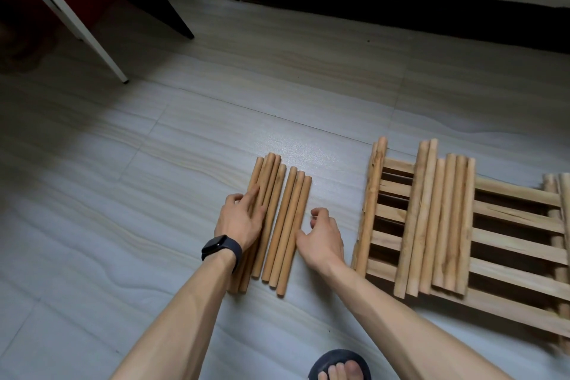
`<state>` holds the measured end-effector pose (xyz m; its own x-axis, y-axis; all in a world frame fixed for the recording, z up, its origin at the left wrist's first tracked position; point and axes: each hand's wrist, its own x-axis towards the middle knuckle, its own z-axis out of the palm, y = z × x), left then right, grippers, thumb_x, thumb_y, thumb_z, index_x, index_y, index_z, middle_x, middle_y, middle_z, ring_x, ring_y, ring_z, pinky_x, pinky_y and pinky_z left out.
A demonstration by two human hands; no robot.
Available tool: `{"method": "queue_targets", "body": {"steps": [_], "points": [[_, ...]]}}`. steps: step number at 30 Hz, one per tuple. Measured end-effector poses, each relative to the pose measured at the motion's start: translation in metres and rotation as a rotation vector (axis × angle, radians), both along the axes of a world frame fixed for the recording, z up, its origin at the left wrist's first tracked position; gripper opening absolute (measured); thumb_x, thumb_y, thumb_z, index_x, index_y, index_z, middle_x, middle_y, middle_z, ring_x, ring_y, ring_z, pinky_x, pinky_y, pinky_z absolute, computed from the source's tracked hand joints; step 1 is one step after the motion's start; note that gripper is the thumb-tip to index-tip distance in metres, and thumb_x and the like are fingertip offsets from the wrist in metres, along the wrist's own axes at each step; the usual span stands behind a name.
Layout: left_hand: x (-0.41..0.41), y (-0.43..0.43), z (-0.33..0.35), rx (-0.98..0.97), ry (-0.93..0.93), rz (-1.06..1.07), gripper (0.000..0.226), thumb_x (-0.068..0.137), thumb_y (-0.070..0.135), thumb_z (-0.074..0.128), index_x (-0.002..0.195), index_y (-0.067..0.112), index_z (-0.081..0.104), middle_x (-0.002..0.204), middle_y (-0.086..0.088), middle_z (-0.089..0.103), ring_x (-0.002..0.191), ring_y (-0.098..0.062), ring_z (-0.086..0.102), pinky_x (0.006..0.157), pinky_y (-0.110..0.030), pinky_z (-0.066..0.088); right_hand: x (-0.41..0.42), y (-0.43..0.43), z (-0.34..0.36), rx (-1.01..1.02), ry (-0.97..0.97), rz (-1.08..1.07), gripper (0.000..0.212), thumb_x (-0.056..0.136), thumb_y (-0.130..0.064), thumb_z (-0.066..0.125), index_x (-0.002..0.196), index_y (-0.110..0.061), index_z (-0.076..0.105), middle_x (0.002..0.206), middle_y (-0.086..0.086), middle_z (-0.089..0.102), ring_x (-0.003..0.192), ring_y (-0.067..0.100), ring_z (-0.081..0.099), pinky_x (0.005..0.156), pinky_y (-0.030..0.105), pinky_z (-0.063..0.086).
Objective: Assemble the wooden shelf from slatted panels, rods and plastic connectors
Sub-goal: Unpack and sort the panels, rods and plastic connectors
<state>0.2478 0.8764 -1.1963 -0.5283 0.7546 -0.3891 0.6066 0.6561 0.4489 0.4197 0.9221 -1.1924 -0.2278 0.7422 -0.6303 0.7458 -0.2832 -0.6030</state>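
Several rods [290, 225], tiled floor [138, 170] — left hand [239, 220] atop

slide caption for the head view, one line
Left hand rests on a row of wooden rods, right hand beside them; more rods lie on a slatted panel.

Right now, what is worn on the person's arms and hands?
The left arm and right arm are bare, no sleeves in view. The left hand and right hand wear no gloves or visible rings. A dark watch with a rectangular face and dark band circles the left wrist; the right wrist is bare.
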Motion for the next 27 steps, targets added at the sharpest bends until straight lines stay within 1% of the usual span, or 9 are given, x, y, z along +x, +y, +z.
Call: {"method": "queue_targets", "body": {"steps": [4,9,13,17,19,21,24,25,27], "points": [[0.006,-0.004,0.0,-0.066,0.084,-0.043,0.047,0.103,0.038,0.043,0.15,0.039,0.039,0.147,-0.007,0.041,0.127,-0.028,0.049,0.094,-0.041,0.051,0.003,-0.014,0.001,0.106,0.012,0.217,0.068,0.094,-0.031,0.055,0.155,-0.025,0.025,0.153,0.004,0.032,0.137,0.027,0.038,0.113,0.038,0.036],[0.015,-0.008,0.001,-0.113,0.14,-0.052,0.048,0.104,0.041,0.038,0.151,0.047,0.03,0.148,-0.004,0.038,0.13,-0.025,0.043,0.093,-0.046,0.05,0.003,-0.027,-0.005,0.242,-0.095,0.501,0.075,0.097,-0.041,0.051,0.159,-0.038,0.008,0.167,0.004,-0.008,0.151,0.027,0.006,0.121,0.044,0.024],[0.015,-0.006,0.001,-0.128,0.135,-0.063,0.05,0.103,0.04,0.039,0.152,0.045,0.03,0.15,-0.005,0.036,0.133,-0.026,0.04,0.095,-0.046,0.05,0.004,-0.027,-0.006,0.261,-0.138,0.569,0.072,0.099,-0.039,0.049,0.158,-0.039,0.008,0.166,0.004,-0.015,0.152,0.027,0.003,0.119,0.044,0.024],[0.013,0.0,0.009,-0.132,0.141,-0.094,0.056,0.101,0.04,0.045,0.154,0.038,0.029,0.158,-0.011,0.027,0.14,-0.031,0.034,0.105,-0.046,0.044,0.012,-0.014,0.021,0.256,-0.054,0.567,0.069,0.1,-0.037,0.048,0.159,-0.036,0.012,0.167,0.003,-0.008,0.152,0.026,0.007,0.121,0.041,0.025],[0.015,0.011,0.018,-0.084,0.173,-0.163,0.063,0.098,0.041,0.049,0.156,0.034,0.025,0.161,-0.014,0.025,0.145,-0.033,0.027,0.115,-0.045,0.034,0.027,-0.001,0.045,0.328,0.024,0.495,0.064,0.099,-0.037,0.047,0.157,-0.033,0.019,0.167,-0.001,0.004,0.15,0.022,0.013,0.119,0.038,0.026],[0.025,0.029,0.028,0.033,0.205,-0.254,0.072,0.093,0.048,0.045,0.158,0.031,0.02,0.163,-0.01,0.024,0.149,-0.029,0.022,0.119,-0.044,0.026,0.053,0.018,0.066,0.425,0.048,0.4,0.058,0.098,-0.036,0.049,0.153,-0.027,0.031,0.162,-0.004,0.02,0.146,0.018,0.022,0.116,0.035,0.03],[0.063,0.059,0.045,0.103,0.235,-0.336,0.075,0.091,0.059,0.036,0.157,0.023,0.028,0.161,-0.011,0.029,0.151,-0.029,0.018,0.124,-0.043,0.011,0.103,0.051,0.08,0.497,-0.015,0.213,0.052,0.096,-0.036,0.053,0.144,-0.021,0.042,0.149,-0.003,0.038,0.138,0.015,0.033,0.114,0.034,0.033],[0.08,0.068,0.05,0.087,0.206,-0.343,0.072,0.095,0.057,0.041,0.157,0.024,0.027,0.161,-0.011,0.027,0.151,-0.03,0.017,0.124,-0.042,0.009,0.121,0.061,0.083,0.492,-0.048,0.142,0.052,0.096,-0.038,0.053,0.144,-0.021,0.042,0.147,-0.003,0.041,0.137,0.015,0.035,0.115,0.035,0.033],[0.119,0.082,0.06,0.09,0.098,-0.35,0.069,0.096,0.052,0.051,0.156,0.028,0.026,0.161,-0.008,0.026,0.148,-0.028,0.022,0.121,-0.043,0.022,0.159,0.08,0.086,0.461,-0.145,0.02,0.054,0.096,-0.042,0.054,0.145,-0.022,0.041,0.146,-0.001,0.042,0.134,0.017,0.04,0.112,0.037,0.036]]}}
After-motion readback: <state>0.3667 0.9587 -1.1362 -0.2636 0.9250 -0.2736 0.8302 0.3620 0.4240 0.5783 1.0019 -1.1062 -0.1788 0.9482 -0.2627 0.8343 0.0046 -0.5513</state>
